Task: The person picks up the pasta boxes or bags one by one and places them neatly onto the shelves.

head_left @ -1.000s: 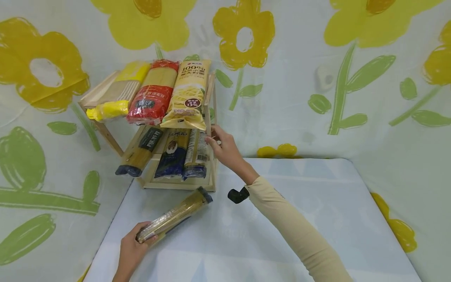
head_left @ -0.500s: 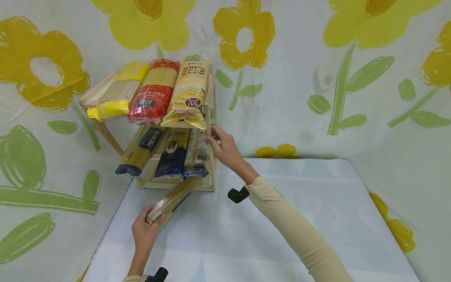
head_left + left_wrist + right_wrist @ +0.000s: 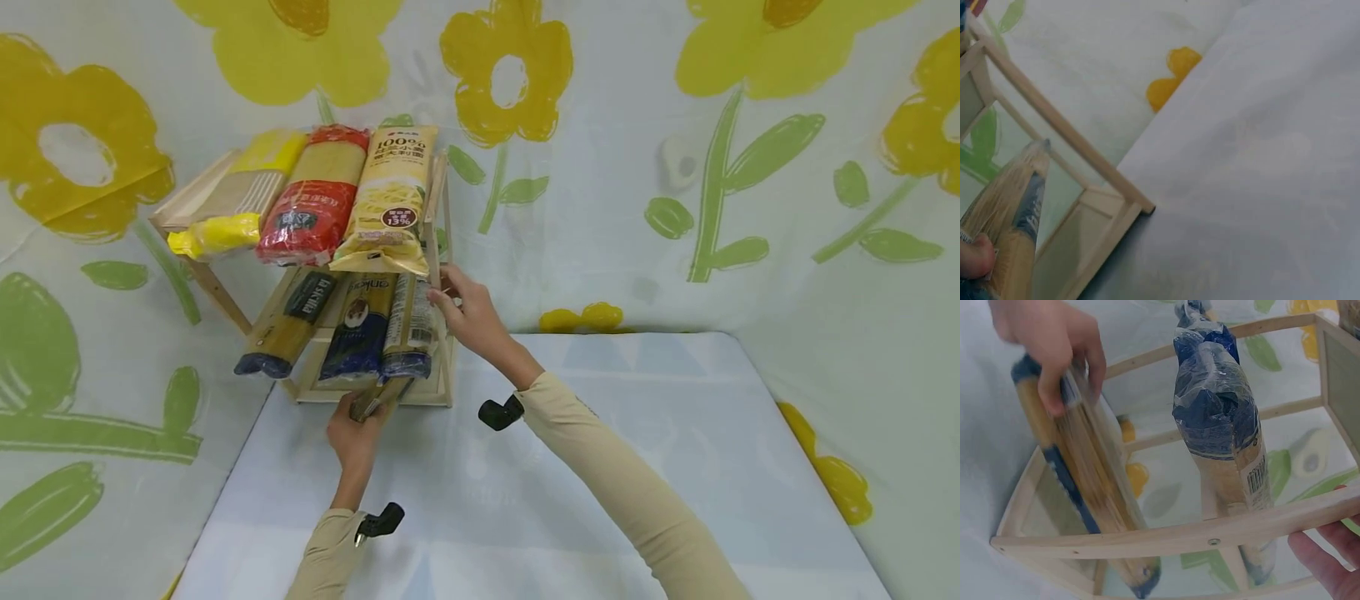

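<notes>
My left hand (image 3: 356, 442) grips a clear-wrapped pack of spaghetti (image 3: 377, 398) with dark blue ends, at the bottom front of a wooden rack (image 3: 447, 387). In the right wrist view the far end of this pack (image 3: 1094, 469) lies inside the rack's frame, under the middle tier. My right hand (image 3: 474, 315) holds the rack's right side post; its fingers (image 3: 1319, 559) are round the wooden bar in the right wrist view. Above the held pack, a blue pasta pack (image 3: 360, 329) and a pack with a printed label (image 3: 410, 329) lie on the middle tier.
Another spaghetti pack (image 3: 287, 325) lies slanted at the middle tier's left. The top tier bears a yellow pack (image 3: 251, 187), a red pack (image 3: 315, 196) and a cream noodle pack (image 3: 390, 200). The rack stands on a pale table (image 3: 600, 467) against a flower-printed backdrop.
My left hand has moved up and right with the spaghetti pack, whose far end has passed into the rack's lower part. My right hand has stayed on the post.
</notes>
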`<action>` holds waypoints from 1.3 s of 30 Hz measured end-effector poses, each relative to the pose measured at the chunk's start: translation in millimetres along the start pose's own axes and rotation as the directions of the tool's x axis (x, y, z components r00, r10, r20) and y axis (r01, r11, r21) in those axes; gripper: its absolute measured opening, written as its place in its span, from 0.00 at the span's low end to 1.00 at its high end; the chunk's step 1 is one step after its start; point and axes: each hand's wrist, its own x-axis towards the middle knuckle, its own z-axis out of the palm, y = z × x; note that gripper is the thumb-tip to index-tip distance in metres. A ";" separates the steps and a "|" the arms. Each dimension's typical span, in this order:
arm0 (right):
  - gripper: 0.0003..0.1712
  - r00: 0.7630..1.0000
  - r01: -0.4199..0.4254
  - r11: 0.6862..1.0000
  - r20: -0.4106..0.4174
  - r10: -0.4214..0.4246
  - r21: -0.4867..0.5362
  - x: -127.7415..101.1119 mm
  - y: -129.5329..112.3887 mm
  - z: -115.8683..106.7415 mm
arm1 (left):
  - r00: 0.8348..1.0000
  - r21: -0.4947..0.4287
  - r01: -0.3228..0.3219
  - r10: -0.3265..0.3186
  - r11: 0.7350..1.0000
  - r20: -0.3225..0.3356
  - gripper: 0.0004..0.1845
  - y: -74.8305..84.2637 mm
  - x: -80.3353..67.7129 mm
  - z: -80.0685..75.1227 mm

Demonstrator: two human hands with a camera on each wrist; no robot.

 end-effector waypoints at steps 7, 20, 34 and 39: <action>0.10 1.000 -0.003 1.000 0.006 0.003 0.012 -2.4 0.5 0.1 | 0.996 -0.098 0.033 -0.041 0.995 -0.079 0.18 0.6 -1.9 31.3; 0.10 1.000 -0.028 0.999 -0.007 0.028 -0.015 -5.4 0.8 -1.6 | 0.984 -0.049 0.103 -0.109 0.993 -0.138 0.19 7.6 1.2 67.1; 0.11 1.000 -0.025 1.000 -0.003 0.025 0.001 -0.9 -3.0 5.8 | 0.996 0.164 0.051 -0.039 0.985 -0.076 0.25 -0.6 -9.5 96.9; 0.12 0.999 -0.039 0.999 -0.024 0.039 -0.017 -0.3 -3.5 2.2 | 0.981 0.153 0.003 -0.033 0.988 0.194 0.28 0.4 -9.6 74.2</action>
